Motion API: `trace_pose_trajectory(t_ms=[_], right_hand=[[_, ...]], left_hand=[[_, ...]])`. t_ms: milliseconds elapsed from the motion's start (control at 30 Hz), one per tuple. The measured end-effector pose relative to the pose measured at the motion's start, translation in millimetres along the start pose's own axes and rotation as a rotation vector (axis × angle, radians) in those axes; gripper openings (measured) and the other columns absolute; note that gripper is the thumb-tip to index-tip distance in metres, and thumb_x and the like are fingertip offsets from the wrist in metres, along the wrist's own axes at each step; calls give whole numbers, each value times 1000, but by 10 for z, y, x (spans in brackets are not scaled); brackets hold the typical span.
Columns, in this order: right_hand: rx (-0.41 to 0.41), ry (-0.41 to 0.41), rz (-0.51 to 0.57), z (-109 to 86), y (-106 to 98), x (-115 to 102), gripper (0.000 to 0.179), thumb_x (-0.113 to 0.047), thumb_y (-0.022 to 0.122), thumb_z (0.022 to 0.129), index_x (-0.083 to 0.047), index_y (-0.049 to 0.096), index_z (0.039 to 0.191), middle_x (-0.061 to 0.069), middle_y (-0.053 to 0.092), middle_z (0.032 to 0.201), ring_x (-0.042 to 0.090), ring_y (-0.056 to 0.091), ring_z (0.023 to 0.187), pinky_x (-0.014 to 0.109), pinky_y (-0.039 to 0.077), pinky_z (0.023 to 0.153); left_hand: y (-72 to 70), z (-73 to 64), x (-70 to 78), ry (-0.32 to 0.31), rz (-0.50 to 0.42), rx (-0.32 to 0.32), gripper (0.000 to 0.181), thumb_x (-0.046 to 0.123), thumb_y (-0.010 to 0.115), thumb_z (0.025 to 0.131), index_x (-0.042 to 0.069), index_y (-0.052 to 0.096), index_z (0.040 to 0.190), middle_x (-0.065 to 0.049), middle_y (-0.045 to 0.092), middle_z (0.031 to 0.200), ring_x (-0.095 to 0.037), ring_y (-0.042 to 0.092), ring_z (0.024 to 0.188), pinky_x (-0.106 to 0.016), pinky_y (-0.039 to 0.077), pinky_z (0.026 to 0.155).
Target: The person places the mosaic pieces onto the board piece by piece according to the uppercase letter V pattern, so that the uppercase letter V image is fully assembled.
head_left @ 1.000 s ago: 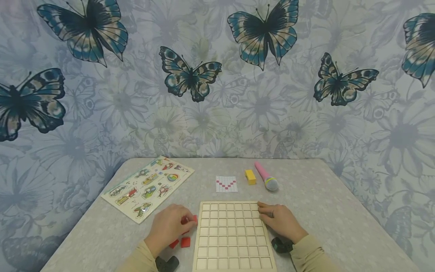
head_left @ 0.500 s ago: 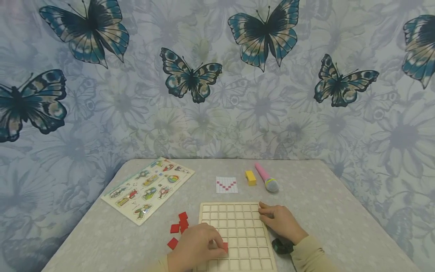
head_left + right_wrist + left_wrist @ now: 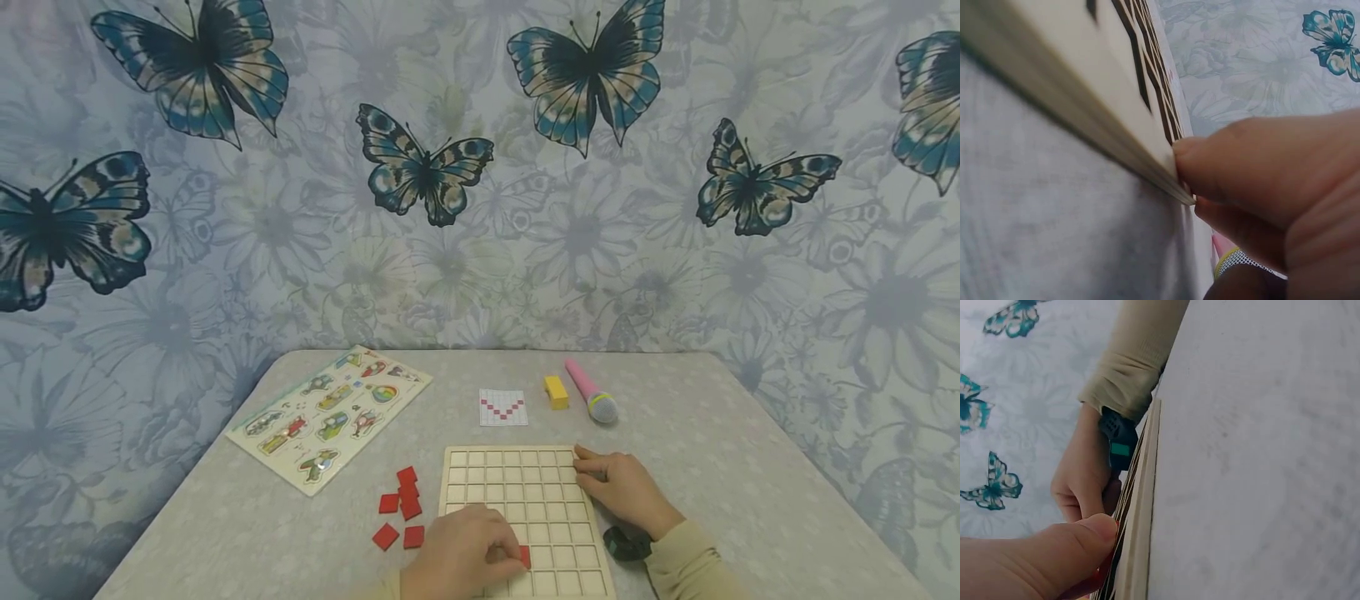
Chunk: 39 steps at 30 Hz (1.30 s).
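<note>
My left hand (image 3: 467, 552) pinches a red square tile (image 3: 525, 557) between thumb and fingertips, low over the near part of a pale wooden grid board (image 3: 517, 473). In the left wrist view the thumb covers much of the tile. At the board's far right corner, my right hand (image 3: 630, 493) grips the edge. The right wrist view shows its thumb (image 3: 1204, 165) against the board's rim and a finger round the corner. Several loose red tiles (image 3: 386, 537) lie on the table, left of the board.
Behind the board lies a small card (image 3: 503, 408) with a red V pattern on a grid. A yellow block (image 3: 557, 392) and a pink toy microphone (image 3: 592, 393) are to its right. A picture puzzle board (image 3: 330, 421) lies at the back left.
My left hand has moved from the loose tiles rightward onto the board, carrying one red tile, and shifts a little further right. The right hand stays at the board's corner.
</note>
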State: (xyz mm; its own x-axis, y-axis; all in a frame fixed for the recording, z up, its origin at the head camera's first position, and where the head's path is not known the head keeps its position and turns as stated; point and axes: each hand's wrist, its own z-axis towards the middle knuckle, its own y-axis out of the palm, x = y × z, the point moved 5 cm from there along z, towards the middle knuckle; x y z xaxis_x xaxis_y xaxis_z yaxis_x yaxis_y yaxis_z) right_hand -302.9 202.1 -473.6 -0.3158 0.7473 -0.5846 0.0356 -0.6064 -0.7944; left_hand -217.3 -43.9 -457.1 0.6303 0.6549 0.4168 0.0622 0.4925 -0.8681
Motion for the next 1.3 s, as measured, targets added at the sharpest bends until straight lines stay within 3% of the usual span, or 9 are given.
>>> trace_pose_trajectory(t_ms=[333, 700, 967, 1133, 1300], right_hand=[[4, 7, -10, -5, 4, -1, 29, -21, 75, 95, -9, 76, 121, 4, 64, 141, 34, 58, 133, 57, 44, 108], [-1, 8, -4, -18, -21, -12, 30, -22, 75, 95, -9, 76, 121, 4, 64, 141, 35, 58, 133, 57, 43, 109], [-3, 39, 9, -21, 0, 3, 30, -23, 75, 95, -11, 77, 121, 2, 64, 141, 33, 58, 134, 57, 43, 109], [-3, 35, -4, -16, 10, 10, 29, -22, 74, 95, -11, 76, 122, 2, 64, 141, 33, 59, 133, 57, 43, 109], [-6, 40, -9, -6, 10, 8, 30, -21, 74, 95, -10, 76, 122, 2, 64, 142, 33, 58, 134, 57, 43, 110]], left_hand=[[0, -37, 1, 43, 5, 52, 11, 34, 82, 85, 40, 74, 79, 32, 65, 89, 11, 49, 79, -12, 38, 63], [27, -22, -36, 28, -52, 43, 14, 28, 80, 87, 39, 75, 80, 31, 64, 89, 10, 50, 79, -12, 41, 66], [17, -41, -40, 61, -65, 61, 11, 32, 80, 88, 40, 75, 83, 31, 66, 91, 11, 54, 82, -12, 43, 68], [-114, -65, -90, -5, -131, 84, 4, 33, 80, 90, 36, 78, 91, 28, 67, 90, 9, 54, 73, -14, 45, 65], [-394, -133, -239, -100, -97, 152, 10, 29, 81, 88, 30, 80, 99, 22, 70, 90, 9, 49, 64, -17, 40, 55]])
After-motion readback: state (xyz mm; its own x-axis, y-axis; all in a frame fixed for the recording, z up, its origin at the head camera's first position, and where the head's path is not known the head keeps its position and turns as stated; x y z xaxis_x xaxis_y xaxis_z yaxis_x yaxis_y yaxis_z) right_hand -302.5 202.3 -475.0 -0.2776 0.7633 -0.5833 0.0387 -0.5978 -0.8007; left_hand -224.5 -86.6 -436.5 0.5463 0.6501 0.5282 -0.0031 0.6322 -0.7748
